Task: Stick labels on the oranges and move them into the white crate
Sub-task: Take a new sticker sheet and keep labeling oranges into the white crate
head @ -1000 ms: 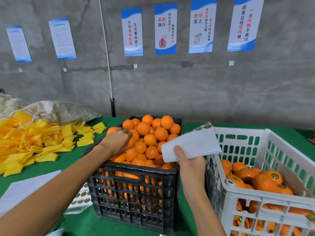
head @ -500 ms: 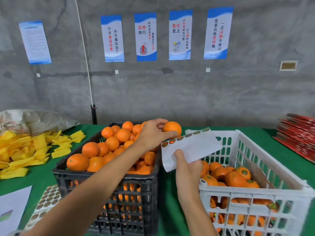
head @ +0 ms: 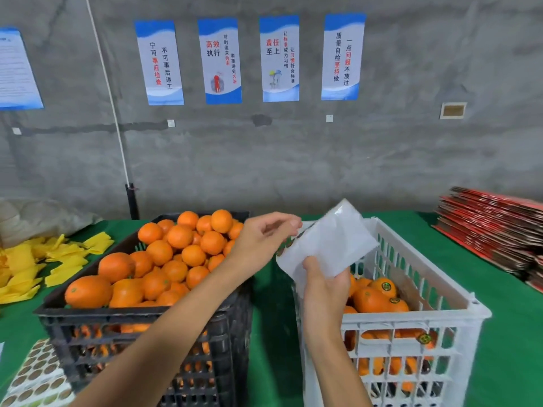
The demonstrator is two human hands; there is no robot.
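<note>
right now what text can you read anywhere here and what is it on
"宁可事前检查 不可事后返工": first wall poster
"高效执行": second poster
"责任至上": third poster
"一点问题不放过 质量自检坚持做": fourth poster
Far-left notice: too blurred.
Round labels on the oranges in the white crate: too small.

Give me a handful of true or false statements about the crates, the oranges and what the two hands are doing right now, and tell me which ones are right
1. The right hand grips the white label sheet. True.
2. The left hand is holding an orange. False: its fingertips reach to the top edge of the label sheet and no orange is in it.
3. The black crate is heaped with oranges. True.
4. The white crate is empty. False: labelled oranges lie inside it.
5. The yellow wrappers lie to the right of the white crate. False: they lie left of the black crate.
</note>
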